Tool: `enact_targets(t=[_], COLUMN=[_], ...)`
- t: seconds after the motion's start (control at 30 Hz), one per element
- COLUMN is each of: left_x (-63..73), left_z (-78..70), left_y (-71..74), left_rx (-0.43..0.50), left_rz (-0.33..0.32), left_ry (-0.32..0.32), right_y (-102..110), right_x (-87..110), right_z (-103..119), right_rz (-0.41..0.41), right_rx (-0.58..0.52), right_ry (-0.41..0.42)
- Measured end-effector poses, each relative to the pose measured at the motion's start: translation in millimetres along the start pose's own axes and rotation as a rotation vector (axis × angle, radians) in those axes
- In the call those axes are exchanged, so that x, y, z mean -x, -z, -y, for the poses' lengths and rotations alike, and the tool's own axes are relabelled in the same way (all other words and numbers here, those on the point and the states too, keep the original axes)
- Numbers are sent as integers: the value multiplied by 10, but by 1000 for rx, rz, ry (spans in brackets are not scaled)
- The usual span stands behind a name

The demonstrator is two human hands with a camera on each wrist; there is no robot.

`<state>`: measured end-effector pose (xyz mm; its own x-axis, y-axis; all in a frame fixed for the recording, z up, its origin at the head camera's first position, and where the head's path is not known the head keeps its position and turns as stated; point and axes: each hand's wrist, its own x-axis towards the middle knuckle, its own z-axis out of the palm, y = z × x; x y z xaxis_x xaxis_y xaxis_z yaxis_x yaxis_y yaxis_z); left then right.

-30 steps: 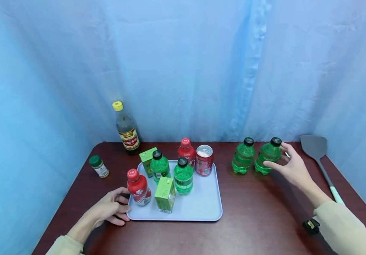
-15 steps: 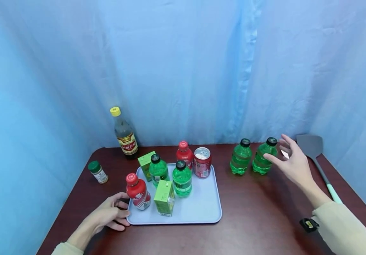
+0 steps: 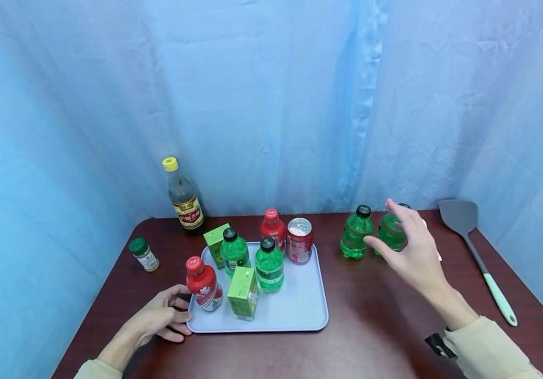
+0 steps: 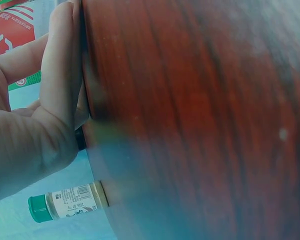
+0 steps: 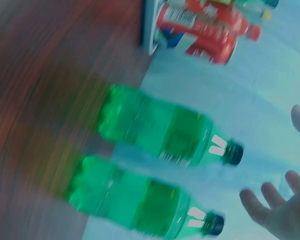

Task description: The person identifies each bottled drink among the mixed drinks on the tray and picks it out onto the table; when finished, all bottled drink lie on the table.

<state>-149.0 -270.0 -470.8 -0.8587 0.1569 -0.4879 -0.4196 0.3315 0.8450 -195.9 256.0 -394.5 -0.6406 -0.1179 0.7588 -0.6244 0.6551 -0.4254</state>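
My left hand [image 3: 161,317] rests at the left edge of the pale tray [image 3: 295,313], fingertips by its rim. My right hand [image 3: 415,252] has its fingers and thumb spread, with nothing held. In the head view it partly covers the right-hand green bottle [image 3: 390,234]; another green bottle [image 3: 358,231] stands just left of that one. The right wrist view shows a gap between the fingertips [image 5: 250,200] and the bottle caps. On the tray are a red bottle [image 3: 203,284], green bottles [image 3: 270,266], green cartons [image 3: 243,295], another red bottle [image 3: 273,230] and a can [image 3: 299,241].
A yellow-capped sauce bottle [image 3: 186,202] stands at the back left, near a green-capped seasoning jar [image 3: 144,255]. At the right lies a spatula [image 3: 477,252] with a pale green handle. A blue curtain [image 3: 271,105] hangs behind the dark wooden table [image 3: 357,342].
My right hand has let go of the right-hand green bottle and moved left and toward me, now in front of it. The left hand stays at the tray's edge. The head view shifted slightly.
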Motion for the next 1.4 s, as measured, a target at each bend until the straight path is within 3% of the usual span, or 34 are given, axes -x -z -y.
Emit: enact_targets(t=[0.4, 0.7, 0.93, 1.4], left_x=[-1, -22, -32, -15], left_z=[-5, 3, 24, 9], left_y=[-9, -11, -5, 2], left_rx=[2, 2, -4, 5], left_rz=[-6, -5, -21, -7], left_ry=[11, 2, 14, 15], right_y=[-478, -934, -1235, -1527], right_x=[41, 87, 164, 222], right_z=[387, 545, 664, 711], right_rz=[321, 484, 548, 576], right_rx=[-447, -653, -654, -676], right_ry=[-158, -211, -218, -340])
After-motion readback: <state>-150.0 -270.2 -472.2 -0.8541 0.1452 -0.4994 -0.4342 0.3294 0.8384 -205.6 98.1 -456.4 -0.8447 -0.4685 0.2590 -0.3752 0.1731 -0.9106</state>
